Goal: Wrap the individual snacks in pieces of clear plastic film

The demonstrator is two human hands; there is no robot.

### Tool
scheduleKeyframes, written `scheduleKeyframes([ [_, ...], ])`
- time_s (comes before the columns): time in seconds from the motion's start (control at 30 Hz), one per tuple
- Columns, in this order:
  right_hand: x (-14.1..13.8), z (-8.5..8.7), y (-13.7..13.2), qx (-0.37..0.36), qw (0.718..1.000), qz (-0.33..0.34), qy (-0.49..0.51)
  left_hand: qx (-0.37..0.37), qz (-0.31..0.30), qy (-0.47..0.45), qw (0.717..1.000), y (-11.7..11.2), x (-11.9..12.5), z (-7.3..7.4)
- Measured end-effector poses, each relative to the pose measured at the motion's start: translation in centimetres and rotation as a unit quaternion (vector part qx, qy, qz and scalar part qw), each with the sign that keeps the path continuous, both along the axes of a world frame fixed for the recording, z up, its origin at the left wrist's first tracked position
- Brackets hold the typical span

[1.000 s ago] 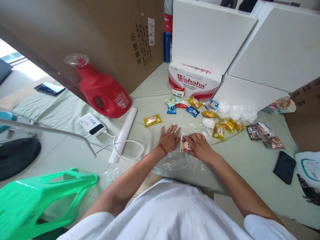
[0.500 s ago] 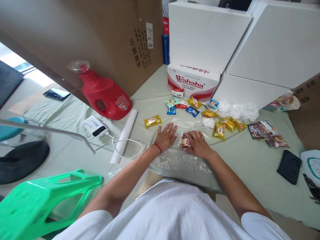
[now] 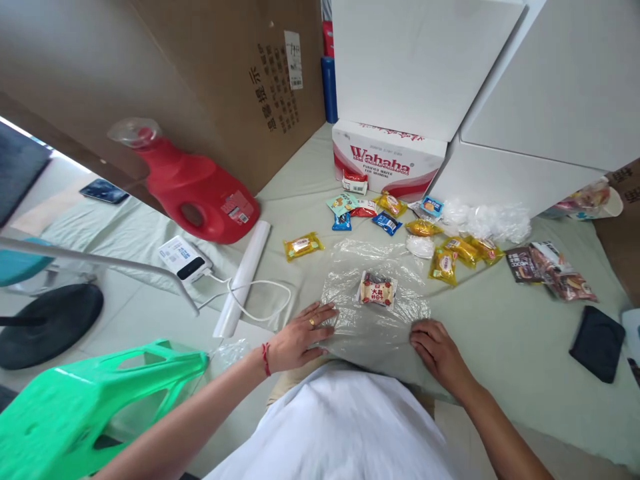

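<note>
A clear sheet of plastic film [image 3: 370,333] lies spread on the cloth in front of me. On its middle rests a small cream-and-red snack packet [image 3: 378,291], touched by neither hand. My left hand [image 3: 301,335], with a ring and a red string bracelet, lies at the film's near left edge, its fingers stretched and apart. At the near right edge my right hand [image 3: 440,350] has its fingers curled together on the film; their tips are partly hidden. Beyond the film are yellow packets [image 3: 443,265] and blue packets [image 3: 387,223].
A Wahaha carton [image 3: 387,160] stands at the back, below white panels. To the left are a red jug [image 3: 200,190], a white roll [image 3: 243,283], a cabled white device [image 3: 184,259] and a green stool [image 3: 100,393]. Brown packets [image 3: 550,270] and a black pouch [image 3: 597,343] lie right.
Both hands have drawn back toward me and apart, to the film's near edges. My right hand has let go of the cream-and-red packet, which stays on the film.
</note>
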State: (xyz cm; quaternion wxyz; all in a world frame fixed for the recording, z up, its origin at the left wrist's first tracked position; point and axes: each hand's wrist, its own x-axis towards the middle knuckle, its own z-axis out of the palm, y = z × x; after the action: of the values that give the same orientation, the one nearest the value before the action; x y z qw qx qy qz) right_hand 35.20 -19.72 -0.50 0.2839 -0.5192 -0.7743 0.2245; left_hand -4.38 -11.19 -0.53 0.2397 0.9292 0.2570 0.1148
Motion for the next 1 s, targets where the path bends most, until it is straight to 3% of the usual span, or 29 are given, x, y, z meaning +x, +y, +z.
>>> scheduleKeyframes([
  [0.13, 0.9, 2.3, 2.7, -0.079, 0.997, 0.02, 0.014, -0.115, 0.03, -0.056, 0.991, 2.2, 0.1, 1.6],
  [0.27, 2.1, 4.6, 7.2, -0.136, 0.991, -0.008, -0.005, -0.194, 0.151, -0.075, 0.966, 5.8, 1.3, 3.5],
  [0.4, 2.4, 4.4, 11.4, -0.158, 0.986, -0.029, -0.05, -0.115, 0.276, -0.019, 0.954, 10.1, 4.0, 3.3],
  [0.5, 2.2, 4.2, 13.0, -0.147, 0.973, -0.072, -0.16, -0.009, 0.392, 0.059, 0.918, 12.4, 5.5, 2.6],
  [0.6, 1.5, 5.5, 13.8, -0.08, 0.948, -0.141, -0.275, 0.091, 0.47, 0.056, 0.876, 12.7, 5.5, 2.7],
  [0.7, -0.2, 7.2, 15.6, 0.004, 0.936, -0.165, -0.31, 0.171, 0.51, -0.03, 0.842, 10.6, 5.1, 3.9],
  [0.77, -2.0, 7.5, 17.7, 0.031, 0.941, -0.128, -0.311, 0.219, 0.495, -0.082, 0.837, 8.1, 5.8, 4.9],
  [0.8, -3.0, 7.3, 18.9, 0.028, 0.943, -0.099, -0.315, 0.237, 0.465, -0.097, 0.847, 6.8, 6.6, 5.2],
  [0.93, -6.8, 5.1, 23.5, -0.074, 0.94, -0.019, -0.333, 0.2, 0.229, -0.044, 0.952, 2.7, 11.3, 4.9],
  [1.0, -7.6, 4.4, 25.0, -0.126, 0.939, -0.009, -0.32, 0.149, 0.184, 0.024, 0.971, 2.2, 13.5, 4.0],
])
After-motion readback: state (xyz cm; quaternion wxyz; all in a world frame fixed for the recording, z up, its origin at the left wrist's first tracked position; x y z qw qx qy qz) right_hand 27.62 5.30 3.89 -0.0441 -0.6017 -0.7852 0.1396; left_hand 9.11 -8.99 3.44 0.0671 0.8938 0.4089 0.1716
